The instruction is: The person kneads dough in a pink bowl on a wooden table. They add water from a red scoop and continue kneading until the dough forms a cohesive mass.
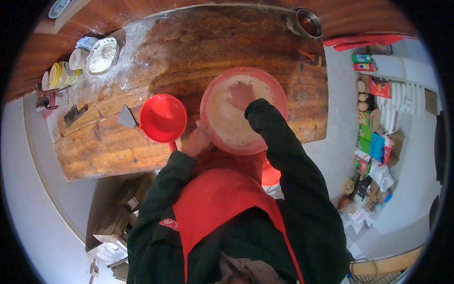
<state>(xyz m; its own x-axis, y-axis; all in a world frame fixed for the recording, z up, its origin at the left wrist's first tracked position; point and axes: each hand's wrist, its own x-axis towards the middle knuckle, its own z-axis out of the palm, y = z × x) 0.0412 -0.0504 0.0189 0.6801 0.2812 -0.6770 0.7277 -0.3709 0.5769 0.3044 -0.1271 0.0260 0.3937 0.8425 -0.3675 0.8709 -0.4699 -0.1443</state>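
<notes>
In front of me, at the near edge of the wooden table, is a pink plastic basin [284,103] with pale flour [227,119] spread over its inside. A bare patch of the basin's bottom shows toward the far side. My left hand [199,139] grips the basin's near left rim, thumb up against the wall. The dark sleeve of my right arm reaches over the near right rim into the basin; the right hand itself is hidden beyond the cuff. Left of the basin stands a red plastic dipper [163,118], its handle pointing toward me. What the dipper holds is unclear.
The wooden table [212,39] bears a grey dough scraper [126,117], a dark-bladed tool [75,115], a foil-like dish of flour [103,56], lidded tubs [56,74] and a metal bowl [308,23]. Boxes and bags [376,142] line the floor at right.
</notes>
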